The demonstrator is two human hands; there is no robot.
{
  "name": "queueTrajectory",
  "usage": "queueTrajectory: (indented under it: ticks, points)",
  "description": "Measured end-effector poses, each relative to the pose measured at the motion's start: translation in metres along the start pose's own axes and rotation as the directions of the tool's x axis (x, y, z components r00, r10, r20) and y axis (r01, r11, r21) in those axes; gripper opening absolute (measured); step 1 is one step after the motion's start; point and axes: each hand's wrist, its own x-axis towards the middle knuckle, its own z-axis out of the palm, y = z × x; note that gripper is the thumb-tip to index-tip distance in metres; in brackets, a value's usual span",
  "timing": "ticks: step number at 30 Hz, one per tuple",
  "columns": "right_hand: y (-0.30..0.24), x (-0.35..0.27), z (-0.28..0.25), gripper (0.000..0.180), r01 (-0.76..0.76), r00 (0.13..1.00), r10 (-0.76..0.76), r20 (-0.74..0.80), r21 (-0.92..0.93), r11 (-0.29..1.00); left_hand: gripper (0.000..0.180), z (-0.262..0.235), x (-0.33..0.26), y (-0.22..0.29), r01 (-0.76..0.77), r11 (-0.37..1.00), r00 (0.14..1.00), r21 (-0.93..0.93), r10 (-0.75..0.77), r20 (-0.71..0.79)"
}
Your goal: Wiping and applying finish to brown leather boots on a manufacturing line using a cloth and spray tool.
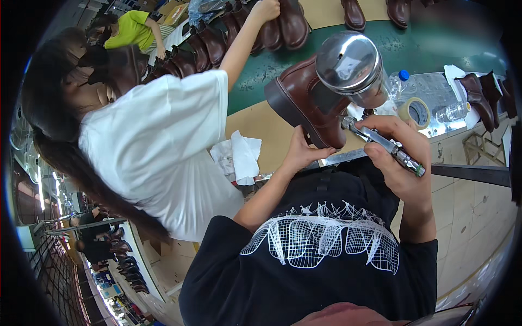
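Centre of the frame: left hand [300,154] closed on the heel of a brown leather boot [310,100], raised above the surface [261,127]. Just right: right hand [399,155] clenched around a metal airbrush [380,142], its shiny cup [350,64] beside the boot. Upper left: a white-shirted co-worker [157,146] reaching toward a row of boots [244,32].

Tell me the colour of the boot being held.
Dark reddish brown boot with a darker sole, in the head view.

A roll of tape [415,112] lies beside a plastic bottle [397,82].
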Motion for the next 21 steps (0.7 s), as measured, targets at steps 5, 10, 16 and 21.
queueTrajectory:
  ticks: [5, 10, 16, 21]
  points:
    - [0.003, -0.007, 0.0, 0.026, 0.011, 1.0, -0.01, 0.019, -0.042, 0.999, 0.083, -0.002, 0.005, 0.003, -0.014, 0.998, 1.0, 0.066, 0.013, 0.017]
    - [0.006, -0.013, 0.002, 0.025, -0.025, 0.999, 0.026, 0.044, -0.034, 0.999, 0.086, -0.002, 0.004, 0.01, -0.006, 0.999, 1.0, -0.045, 0.007, 0.029]
    - [0.009, -0.018, -0.004, 0.025, -0.09, 0.991, 0.094, 0.093, -0.048, 0.995, 0.092, -0.007, 0.003, 0.007, -0.022, 0.998, 0.998, -0.052, 0.024, 0.053]
    - [0.023, -0.018, 0.001, 0.02, -0.034, 0.993, 0.036, -0.116, 0.02, 0.999, 0.092, -0.009, 0.001, 0.001, -0.001, 0.995, 0.998, -0.099, 0.007, 0.064]
